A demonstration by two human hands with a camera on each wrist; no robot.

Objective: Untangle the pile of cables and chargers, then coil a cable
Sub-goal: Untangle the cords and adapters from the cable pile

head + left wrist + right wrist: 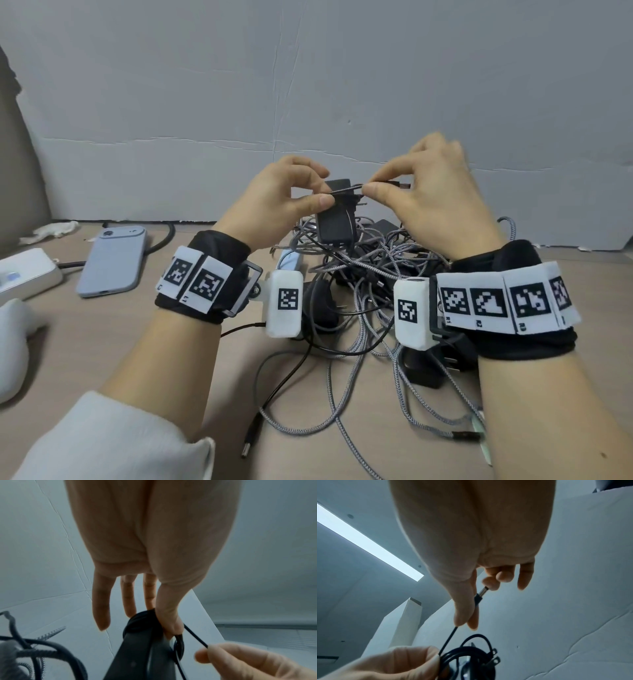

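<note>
1. Head view: nearest the person, loose grey braided cables (329, 387) trail out of the tangled pile of cables and chargers (363, 274) onto bare brown tabletop (102, 342).
2. Above the pile, the left hand (284, 198) grips a black rectangular power adapter (334, 219) with its thin black cord (448, 639).
3. The right hand (424, 192) pinches that cord near its barrel plug (481, 593).
4. Left of the pile lies a pale blue phone (113, 263); beyond the pile stands a grey wall (308, 85).

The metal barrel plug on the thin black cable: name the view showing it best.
Right wrist: the metal barrel plug shows sharply beside the right hand's fingers. Head view shows it small; left wrist shows none of it.
</note>
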